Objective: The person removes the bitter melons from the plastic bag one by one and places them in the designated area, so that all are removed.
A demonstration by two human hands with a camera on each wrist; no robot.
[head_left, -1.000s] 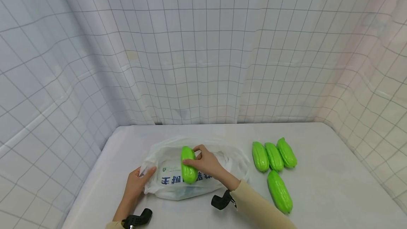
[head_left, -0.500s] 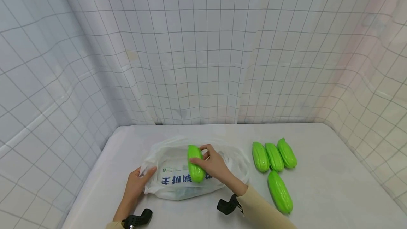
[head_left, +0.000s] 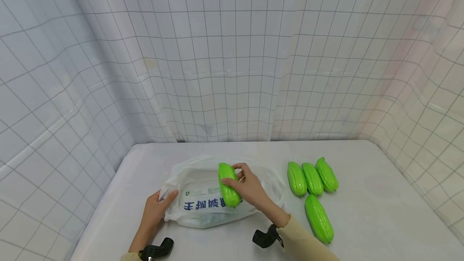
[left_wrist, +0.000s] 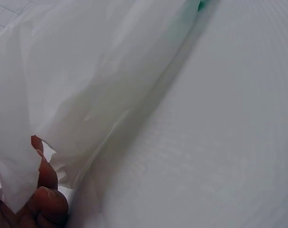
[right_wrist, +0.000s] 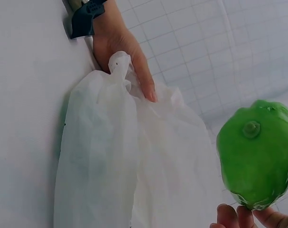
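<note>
A thin white plastic bag [head_left: 197, 220] with blue printing lies spread on the table, its mouth held wide. At its left edge my left hand [head_left: 155, 211] pinches the gathered plastic, seen also in the right wrist view as a hand [right_wrist: 129, 57] with a twist of bag between thumb and fingers. My right hand [head_left: 253, 191] grips a glossy bright-green ridged gourd [head_left: 230, 196] by its side, thumb across the top, over the right part of the bag's opening. The gourd's rounded end [right_wrist: 253, 159] with a small stub faces the right wrist camera.
Three similar green gourds [head_left: 312, 179] lie side by side on the white table [head_left: 377, 204], right of the bag. Another gourd [head_left: 319, 219] lies nearer, close to the right sleeve [head_left: 306, 241]. A white gridded curtain [head_left: 232, 71] encloses the back and sides.
My right hand has moved to the right with the gourd, from the middle of the bag's opening toward its right side, and the gourd has tilted a little. The left hand and bag have stayed put.
</note>
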